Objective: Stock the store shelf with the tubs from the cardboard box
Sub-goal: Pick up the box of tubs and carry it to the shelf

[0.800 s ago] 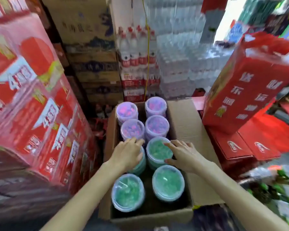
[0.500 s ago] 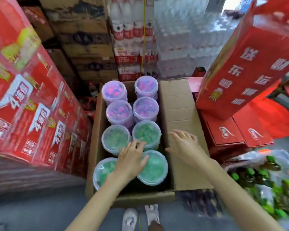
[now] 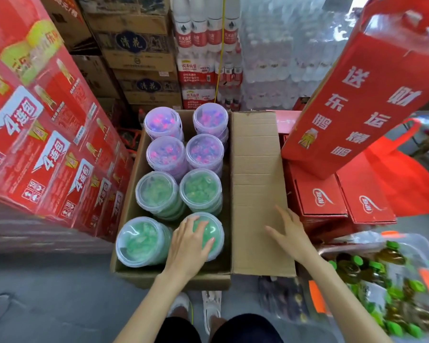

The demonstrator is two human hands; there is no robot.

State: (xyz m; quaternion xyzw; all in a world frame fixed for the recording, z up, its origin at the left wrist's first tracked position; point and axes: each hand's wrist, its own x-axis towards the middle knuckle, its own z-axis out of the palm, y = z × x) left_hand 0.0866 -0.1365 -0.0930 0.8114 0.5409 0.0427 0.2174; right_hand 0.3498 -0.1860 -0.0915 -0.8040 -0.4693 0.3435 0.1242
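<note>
An open cardboard box (image 3: pixel 134 184) stands on the floor in front of me, holding clear round tubs in two rows. The far tubs (image 3: pixel 162 123) hold pink and purple contents; the near ones (image 3: pixel 157 190) hold green. My left hand (image 3: pixel 190 243) lies flat on the lid of the nearest right green tub (image 3: pixel 214 231), fingers spread over it. Beside it stands another green tub (image 3: pixel 141 240). My right hand (image 3: pixel 289 231) hovers with fingers apart over the box's folded-out right flap (image 3: pixel 256 169), holding nothing.
Red cartons (image 3: pixel 50 134) are stacked at the left, close to the box. More red boxes (image 3: pixel 342 201) and a tall red carton (image 3: pixel 372 90) stand at the right. Brown cartons and packs of bottled water (image 3: pixel 203 58) fill the back. A crate of green-capped bottles (image 3: pixel 391 293) is near right.
My left hand slid from the second-row green tub back to the nearest right tub. My right hand moved off the tubs and out over the right flap. The camera tilted down.
</note>
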